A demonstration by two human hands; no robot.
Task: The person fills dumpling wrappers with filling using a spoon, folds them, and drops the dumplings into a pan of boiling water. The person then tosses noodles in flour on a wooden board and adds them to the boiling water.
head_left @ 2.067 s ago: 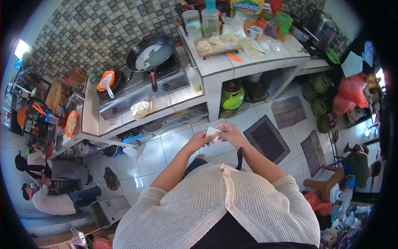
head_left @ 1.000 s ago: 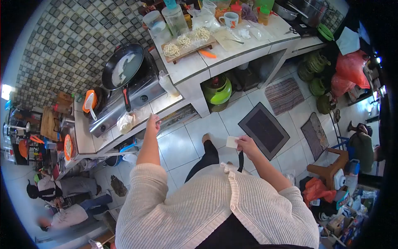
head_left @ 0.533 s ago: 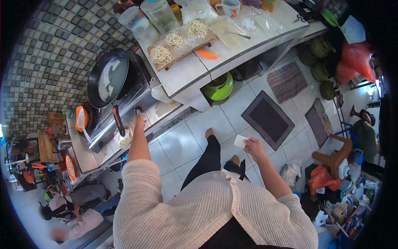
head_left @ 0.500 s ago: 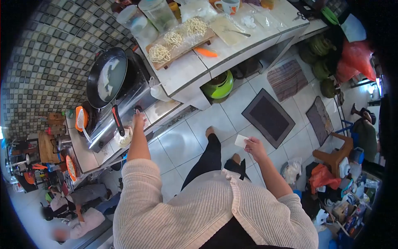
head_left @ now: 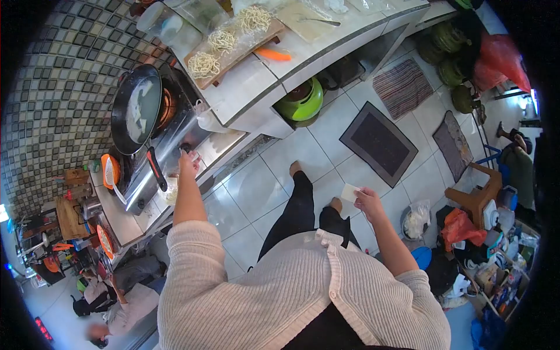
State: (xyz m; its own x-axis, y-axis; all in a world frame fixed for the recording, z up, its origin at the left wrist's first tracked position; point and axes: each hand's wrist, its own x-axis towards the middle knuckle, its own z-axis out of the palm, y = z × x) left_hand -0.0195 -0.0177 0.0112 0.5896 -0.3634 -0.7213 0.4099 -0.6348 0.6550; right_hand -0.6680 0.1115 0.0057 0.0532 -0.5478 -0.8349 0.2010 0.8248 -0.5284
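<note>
At the front of the steel stove (head_left: 140,189), my left hand (head_left: 188,164) has its fingers closed around a black stove knob (head_left: 185,147). Beside that hand the red-and-black handle of a black wok (head_left: 119,125) points toward me; pale liquid and white flat pieces (head_left: 137,111) are in the wok. An orange glow (head_left: 168,108) shows at the burner next to the wok. My right hand (head_left: 368,203) pinches a small cream-coloured square piece (head_left: 350,192) above the floor. What the piece is made of I cannot tell.
Noodle nests (head_left: 221,41) lie on a wooden board (head_left: 248,51), with a carrot (head_left: 273,54) beside it on the counter. An orange plate with a white slotted spatula (head_left: 111,175) sits by the wok. Other people (head_left: 125,309) are at lower left; mats (head_left: 379,146) cover the floor tiles.
My view has shifted, and both hands stay near their places. The orange glow at the burner now shows beside the wok. My right hand still holds the square piece.
</note>
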